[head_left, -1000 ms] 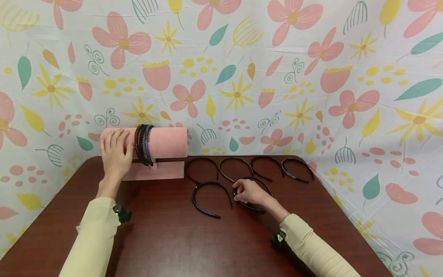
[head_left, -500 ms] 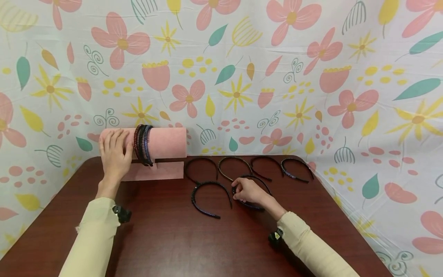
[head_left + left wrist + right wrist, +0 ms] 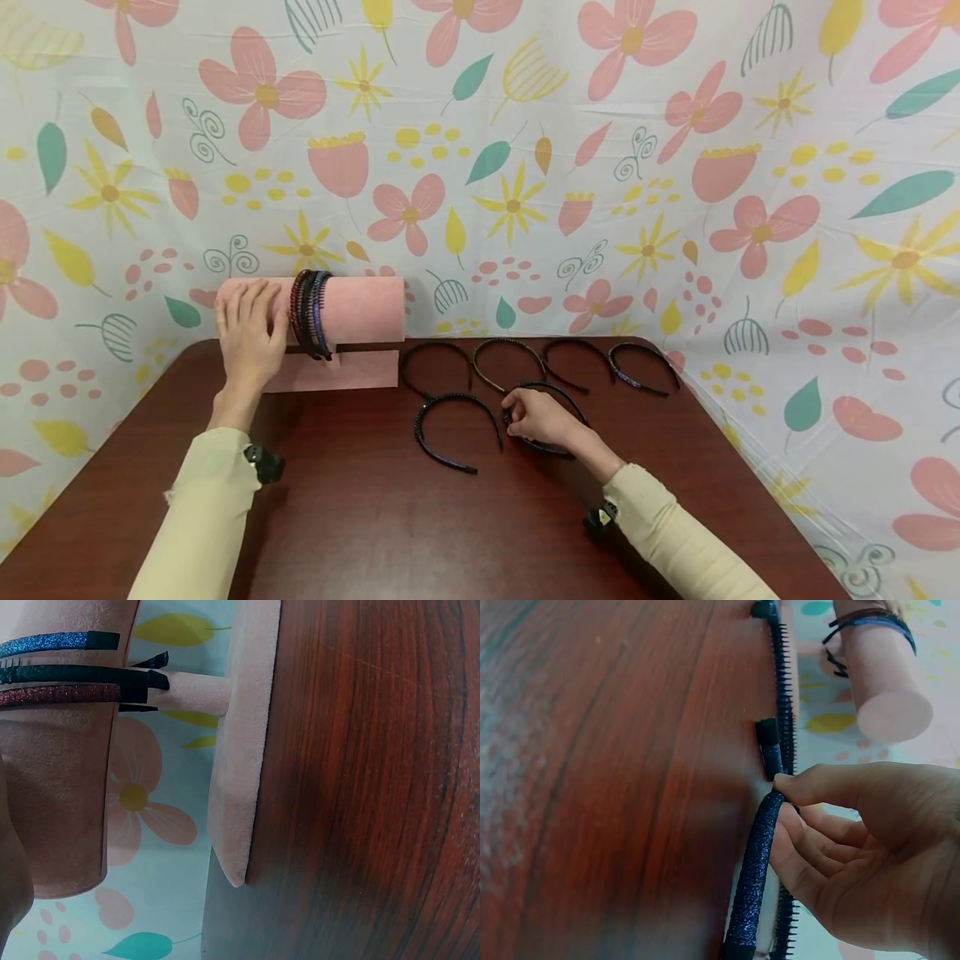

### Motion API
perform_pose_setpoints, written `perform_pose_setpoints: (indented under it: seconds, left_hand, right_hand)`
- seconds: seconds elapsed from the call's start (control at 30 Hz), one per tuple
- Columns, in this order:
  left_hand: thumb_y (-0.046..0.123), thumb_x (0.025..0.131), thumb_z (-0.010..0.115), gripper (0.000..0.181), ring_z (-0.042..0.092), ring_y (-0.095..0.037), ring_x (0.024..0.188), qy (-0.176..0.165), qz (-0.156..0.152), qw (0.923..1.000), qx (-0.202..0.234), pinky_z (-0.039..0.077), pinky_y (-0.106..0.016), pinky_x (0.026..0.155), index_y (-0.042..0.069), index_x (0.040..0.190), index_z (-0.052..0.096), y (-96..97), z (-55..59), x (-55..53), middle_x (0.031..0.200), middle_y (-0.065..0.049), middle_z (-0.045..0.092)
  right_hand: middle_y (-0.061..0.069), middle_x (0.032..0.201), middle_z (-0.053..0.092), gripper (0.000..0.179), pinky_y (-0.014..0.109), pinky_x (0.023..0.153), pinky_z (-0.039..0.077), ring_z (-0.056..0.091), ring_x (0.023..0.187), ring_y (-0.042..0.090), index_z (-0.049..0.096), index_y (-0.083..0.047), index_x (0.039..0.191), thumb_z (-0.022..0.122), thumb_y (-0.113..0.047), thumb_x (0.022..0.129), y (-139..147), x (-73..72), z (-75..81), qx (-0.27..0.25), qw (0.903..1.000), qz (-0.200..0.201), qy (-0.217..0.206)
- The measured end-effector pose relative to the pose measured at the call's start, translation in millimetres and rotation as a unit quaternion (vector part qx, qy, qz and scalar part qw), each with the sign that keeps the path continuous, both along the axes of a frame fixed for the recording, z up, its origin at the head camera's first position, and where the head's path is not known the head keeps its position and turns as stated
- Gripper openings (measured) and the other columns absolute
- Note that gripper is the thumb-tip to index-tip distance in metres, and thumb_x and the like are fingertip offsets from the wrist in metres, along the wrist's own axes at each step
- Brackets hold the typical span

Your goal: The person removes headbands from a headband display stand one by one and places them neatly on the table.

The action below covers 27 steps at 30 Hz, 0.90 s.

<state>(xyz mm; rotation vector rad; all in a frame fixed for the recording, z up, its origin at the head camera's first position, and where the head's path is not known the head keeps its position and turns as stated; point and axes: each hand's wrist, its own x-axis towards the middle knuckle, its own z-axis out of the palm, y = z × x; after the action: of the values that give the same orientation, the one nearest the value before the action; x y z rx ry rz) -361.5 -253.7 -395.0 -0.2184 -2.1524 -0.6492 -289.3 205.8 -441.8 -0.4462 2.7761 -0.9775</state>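
Left hand (image 3: 251, 333) lies over the left end of the pink roll (image 3: 367, 308), fingers relaxed; right hand (image 3: 543, 417) pinches a dark glittery headband (image 3: 756, 862), right of the roll in the table's (image 3: 375, 517) near row. A firm pinch and straight lift should clear the neighbouring headband (image 3: 442, 459) leftward, light pressure steadying the roll.

High, forward-down head view; close wrist views

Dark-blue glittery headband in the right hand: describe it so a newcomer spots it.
On the reddish-brown wooden table, look right of the pink cylindrical stand. In the nearer row, right of another dark curved headband, comes the dark-blue glittery headband. Alone among its neighbours, it is pinched by the bare right hand.
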Motion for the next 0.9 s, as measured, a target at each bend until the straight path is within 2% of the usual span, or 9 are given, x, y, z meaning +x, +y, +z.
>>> perform_pose_setpoints:
  seconds: [0.23,0.53,0.77,0.9]
  left_hand:
    - [0.034,0.103,0.043,0.045,0.027,-0.033,0.146,-0.005,0.0,1.0,0.0,-0.003,-0.049,0.125,0.009,0.139,0.052,-0.1,-0.6,0.7,0.15,-0.014,0.045]
    - [0.034,0.103,0.043,0.045,0.027,-0.032,0.146,-0.003,-0.001,1.0,-0.001,-0.003,-0.048,0.125,0.01,0.14,0.052,-1.2,-0.4,-2.0,0.15,-0.013,0.045]
    - [0.035,0.103,0.042,0.045,0.027,-0.031,0.146,0.0,-0.001,1.0,-0.001,-0.002,-0.048,0.125,0.011,0.14,0.052,-1.9,-1.3,-2.8,0.15,-0.012,0.045]
    - [0.035,0.103,0.042,0.045,0.027,-0.032,0.146,0.001,0.001,1.0,-0.002,-0.002,-0.049,0.125,0.01,0.139,0.052,-2.1,-1.7,-2.8,0.15,-0.013,0.045]
  right_hand:
    - [0.006,0.083,0.059,0.038,0.028,0.055,0.046,0.057,0.058,0.017,0.059,0.0,0.124,0.072,-0.004,0.088,1.0,0.2,-1.9,-0.013,0.9998,0.008,-0.016]
    - [0.009,0.086,0.061,0.044,0.032,0.058,0.056,0.063,0.06,0.019,0.057,0.001,0.128,0.073,-0.007,0.088,6.9,-3.0,-3.3,-0.044,0.9977,0.017,-0.048]
    - [0.007,0.087,0.061,0.042,0.03,0.057,0.054,0.062,0.062,0.019,0.058,-0.003,0.129,0.072,-0.009,0.089,5.7,-2.4,-2.3,-0.029,0.9987,0.013,-0.039]
    - [0.007,0.084,0.061,0.041,0.03,0.056,0.053,0.062,0.062,0.022,0.059,0.0,0.127,0.072,-0.01,0.089,4.3,-4.6,5.9,-0.026,0.9995,0.007,-0.019]
